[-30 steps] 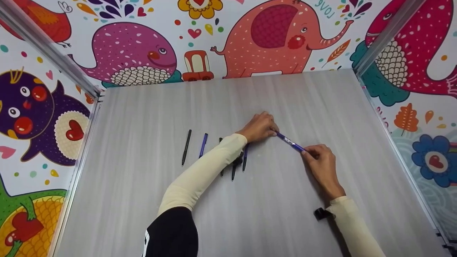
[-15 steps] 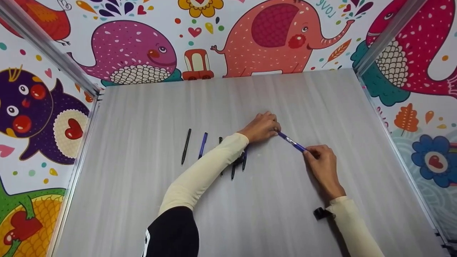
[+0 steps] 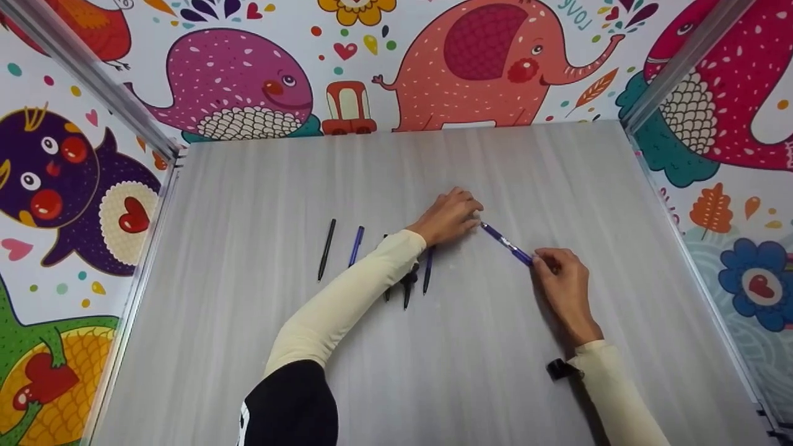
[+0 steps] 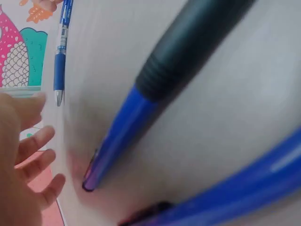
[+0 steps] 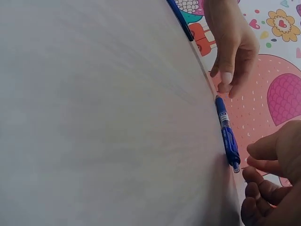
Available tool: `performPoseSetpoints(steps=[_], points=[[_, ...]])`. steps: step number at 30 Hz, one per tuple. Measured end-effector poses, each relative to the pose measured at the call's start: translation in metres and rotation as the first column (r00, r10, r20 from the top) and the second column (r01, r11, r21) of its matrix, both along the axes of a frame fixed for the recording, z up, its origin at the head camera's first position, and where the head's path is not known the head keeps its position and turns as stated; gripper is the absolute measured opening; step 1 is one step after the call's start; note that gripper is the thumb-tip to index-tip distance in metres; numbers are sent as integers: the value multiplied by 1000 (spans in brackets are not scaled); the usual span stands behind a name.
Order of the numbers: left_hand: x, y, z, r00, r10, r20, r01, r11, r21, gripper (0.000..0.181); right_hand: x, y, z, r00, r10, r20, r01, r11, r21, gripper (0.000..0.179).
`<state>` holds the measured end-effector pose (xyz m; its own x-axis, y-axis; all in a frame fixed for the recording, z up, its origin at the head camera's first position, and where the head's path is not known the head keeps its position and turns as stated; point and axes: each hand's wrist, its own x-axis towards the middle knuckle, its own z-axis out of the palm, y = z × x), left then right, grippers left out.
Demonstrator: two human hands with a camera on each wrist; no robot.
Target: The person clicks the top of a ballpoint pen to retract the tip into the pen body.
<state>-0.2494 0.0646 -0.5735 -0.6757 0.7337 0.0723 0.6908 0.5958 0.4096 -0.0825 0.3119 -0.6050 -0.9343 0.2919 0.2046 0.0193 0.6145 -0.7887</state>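
Note:
A blue click pen with a clear, printed middle (image 3: 507, 243) lies slantwise on the table between the two hands. Its metal tip (image 4: 59, 98) is bare in the left wrist view. My left hand (image 3: 447, 217) is just beyond that tip, fingers apart and loosely bent, holding nothing. My right hand (image 3: 562, 291) is beside the clicker end (image 5: 236, 167); a small gap shows between its loosely curled fingers and the pen in the right wrist view. Under the left forearm lies a blue pen with a black grip (image 3: 428, 272), close to another dark pen (image 3: 406, 298).
Left of the forearm lie a black pen (image 3: 326, 251) and a blue pen (image 3: 356, 244). Another dark pen (image 3: 387, 294) is mostly covered by the sleeve. Cartoon-printed walls (image 3: 359, 56) border the grey table (image 3: 248, 198) at the back and sides.
The left fingers have come off the pen's tip and spread a little. The right fingers have eased from its other end. The pen stays nearly in place; the head view has shifted slightly.

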Motion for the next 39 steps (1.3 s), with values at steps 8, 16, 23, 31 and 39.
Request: performPoseSetpoints(steps=[8, 16, 23, 31, 39], points=[[13, -10, 3, 993, 117, -30, -114, 989, 90, 34, -1, -2, 4, 998, 14, -56, -14, 1000, -2, 13], [27, -32, 5, 978, 207, -12, -202, 963, 176, 34, -9, -14, 11, 995, 78, -59, -81, 996, -49, 15], [41, -43, 6, 968, 251, -15, -240, 939, 246, 33, -18, -24, 20, 989, 132, -66, -138, 984, -110, 16], [61, -52, 7, 955, 298, -5, -285, 918, 275, 33, -25, -36, 24, 974, 212, -81, -222, 965, -139, 17], [78, -63, 5, 943, 334, 3, -321, 905, 278, 32, -29, -47, 23, 965, 249, -78, -259, 952, -164, 17]])
